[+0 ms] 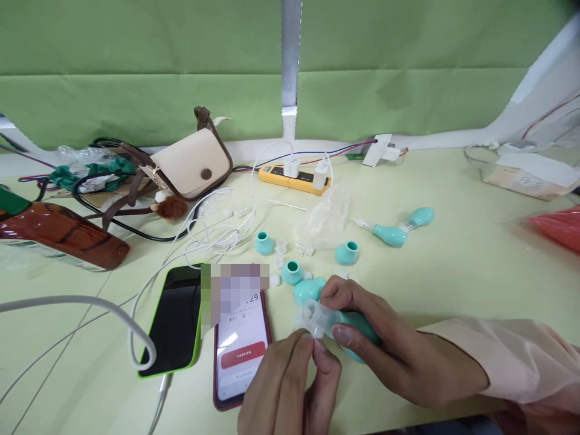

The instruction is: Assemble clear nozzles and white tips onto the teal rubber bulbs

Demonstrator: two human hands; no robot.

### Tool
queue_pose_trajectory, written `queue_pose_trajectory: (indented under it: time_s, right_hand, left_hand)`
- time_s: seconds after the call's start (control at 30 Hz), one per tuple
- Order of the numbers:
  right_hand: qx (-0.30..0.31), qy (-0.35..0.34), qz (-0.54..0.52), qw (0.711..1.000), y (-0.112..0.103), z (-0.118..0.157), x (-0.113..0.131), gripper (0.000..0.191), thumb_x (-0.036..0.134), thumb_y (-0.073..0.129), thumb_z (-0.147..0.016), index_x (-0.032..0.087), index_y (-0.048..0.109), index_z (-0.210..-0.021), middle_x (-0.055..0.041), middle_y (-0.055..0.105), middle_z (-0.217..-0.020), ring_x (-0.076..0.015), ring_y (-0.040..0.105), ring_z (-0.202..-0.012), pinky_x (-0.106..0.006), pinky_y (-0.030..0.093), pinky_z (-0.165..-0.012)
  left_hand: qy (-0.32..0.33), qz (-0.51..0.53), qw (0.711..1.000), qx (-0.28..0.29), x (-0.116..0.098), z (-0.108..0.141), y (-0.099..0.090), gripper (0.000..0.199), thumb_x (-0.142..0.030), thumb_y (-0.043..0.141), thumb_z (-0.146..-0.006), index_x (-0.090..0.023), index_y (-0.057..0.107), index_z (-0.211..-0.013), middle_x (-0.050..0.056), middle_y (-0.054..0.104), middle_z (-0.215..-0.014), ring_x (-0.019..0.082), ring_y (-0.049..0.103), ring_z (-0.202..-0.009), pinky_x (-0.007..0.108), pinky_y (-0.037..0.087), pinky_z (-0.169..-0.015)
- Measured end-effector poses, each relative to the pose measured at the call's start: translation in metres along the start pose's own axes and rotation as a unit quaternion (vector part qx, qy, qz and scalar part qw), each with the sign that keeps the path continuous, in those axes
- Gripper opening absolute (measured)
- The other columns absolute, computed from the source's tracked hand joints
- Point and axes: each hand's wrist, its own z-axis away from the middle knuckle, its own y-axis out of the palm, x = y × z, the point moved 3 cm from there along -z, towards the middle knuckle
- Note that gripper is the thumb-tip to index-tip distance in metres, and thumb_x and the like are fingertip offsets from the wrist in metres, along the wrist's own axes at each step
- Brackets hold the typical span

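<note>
My right hand (394, 347) is closed round a teal squeeze bulb (362, 329) with a clear plastic connector (312, 311) at its left end. The fingers of my left hand (290, 386) pinch the lower side of that connector, hiding whatever small part may be between them. Just behind my hands lies another teal bulb (308, 291), partly covered by the right fingers. Three open-necked teal bulbs (292, 273) stand nearby, along with small clear fittings (280, 248). Farther right lies an assembled piece (392, 235) with two teal bulbs and a clear tip.
Left of my hands lie a lit phone (240, 362) and a green-edged phone (174, 326), with white cables around them. A brown bottle (67, 235), cream bag (190, 163), yellow power strip (272, 176) and clear plastic bag (324, 220) sit farther back. Red plastic (559, 226) is at right.
</note>
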Motion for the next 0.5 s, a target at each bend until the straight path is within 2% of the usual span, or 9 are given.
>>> queue_pose_trajectory:
  time_s: [0.13, 0.2, 0.3, 0.43, 0.5]
  right_hand:
    - [-0.015, 0.025, -0.018, 0.999, -0.0003, -0.001, -0.0005, 0.005, 0.019, 0.037, -0.089, 0.02, 0.035, -0.093, -0.0047, 0.047, -0.082, -0.0149, 0.048, -0.08, -0.027, 0.046, -0.068]
    - [-0.013, 0.043, -0.03, 0.999, -0.0007, -0.0018, -0.0012, 0.003, 0.02, 0.036, -0.09, 0.02, 0.036, -0.093, -0.0043, 0.046, -0.082, -0.0145, 0.047, -0.079, -0.027, 0.046, -0.068]
    - [-0.002, 0.072, -0.045, 0.996, -0.001, -0.0023, -0.0023, 0.003, 0.022, 0.036, -0.091, 0.02, 0.037, -0.093, -0.0034, 0.045, -0.082, -0.0136, 0.045, -0.076, -0.027, 0.045, -0.07]
    - [0.008, 0.094, -0.069, 0.993, -0.0004, -0.0027, -0.0033, 0.006, 0.026, 0.034, -0.093, 0.02, 0.037, -0.092, -0.0028, 0.043, -0.082, -0.0131, 0.043, -0.075, -0.027, 0.044, -0.07]
    - [0.001, 0.095, -0.082, 0.992, -0.0002, -0.0025, -0.0034, 0.007, 0.026, 0.033, -0.093, 0.02, 0.036, -0.092, -0.003, 0.043, -0.084, -0.0134, 0.043, -0.079, -0.027, 0.044, -0.072]
  left_hand:
    - [0.03, -0.002, 0.999, 0.037, 0.0033, 0.0014, 0.0012, 0.018, 0.002, 0.062, -0.067, -0.014, 0.065, -0.074, 0.003, 0.071, -0.066, 0.015, 0.065, -0.053, 0.024, 0.057, -0.054]
    - [0.026, -0.001, 0.999, 0.036, 0.0041, 0.0021, 0.0018, 0.017, 0.0, 0.061, -0.069, -0.015, 0.066, -0.076, 0.004, 0.072, -0.07, 0.017, 0.067, -0.056, 0.025, 0.057, -0.056]
    - [-0.025, 0.013, 1.0, 0.003, 0.0044, 0.0043, 0.0021, 0.015, -0.005, 0.062, -0.07, -0.017, 0.066, -0.079, 0.004, 0.072, -0.073, 0.019, 0.069, -0.062, 0.028, 0.059, -0.058]
    - [-0.115, 0.033, 0.993, 0.011, 0.0066, 0.0086, 0.0038, 0.022, -0.011, 0.066, -0.068, -0.019, 0.065, -0.088, 0.002, 0.072, -0.072, 0.018, 0.068, -0.059, 0.028, 0.059, -0.055]
    - [-0.106, 0.034, 0.994, 0.013, 0.0067, 0.009, 0.0042, 0.023, -0.011, 0.066, -0.07, -0.018, 0.065, -0.092, 0.003, 0.072, -0.075, 0.018, 0.068, -0.061, 0.028, 0.059, -0.056]
